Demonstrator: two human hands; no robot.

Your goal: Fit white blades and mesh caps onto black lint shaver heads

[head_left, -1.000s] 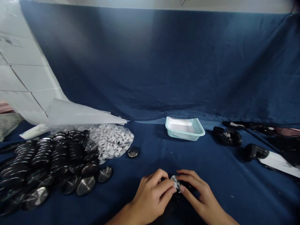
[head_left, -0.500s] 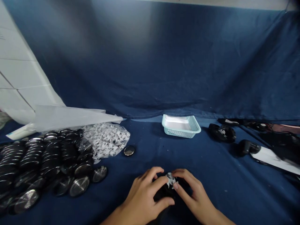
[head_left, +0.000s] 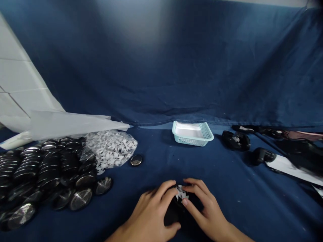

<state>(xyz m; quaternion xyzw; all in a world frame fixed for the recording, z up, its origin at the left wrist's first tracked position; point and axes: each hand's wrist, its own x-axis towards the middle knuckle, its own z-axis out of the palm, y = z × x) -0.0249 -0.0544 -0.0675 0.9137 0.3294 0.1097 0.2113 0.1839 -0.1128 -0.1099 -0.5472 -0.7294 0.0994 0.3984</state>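
Note:
My left hand (head_left: 153,211) curves round a dark black part (head_left: 172,215) at the bottom middle, its fingertips at the far rim and its thumb near the close side. Small white pieces (head_left: 180,193) are bunched on top of this part. My right hand (head_left: 208,208) comes in from the other side, with its thumb and fingers against the white pieces and the edge of the part. Much of the black part is hidden by the fingers and hard to make out against the dark cloth.
Rows of black discs with perforated metal faces (head_left: 80,199) fill the left, beside a clear bag of white pieces (head_left: 114,148). One loose disc (head_left: 136,160) lies near it. A light-blue basket (head_left: 193,140) stands at the back; black parts (head_left: 236,140) lie right.
The view has shifted slightly, so everything sits a little further left. Both hands stay around the black part, and the left thumb has moved slightly toward me.

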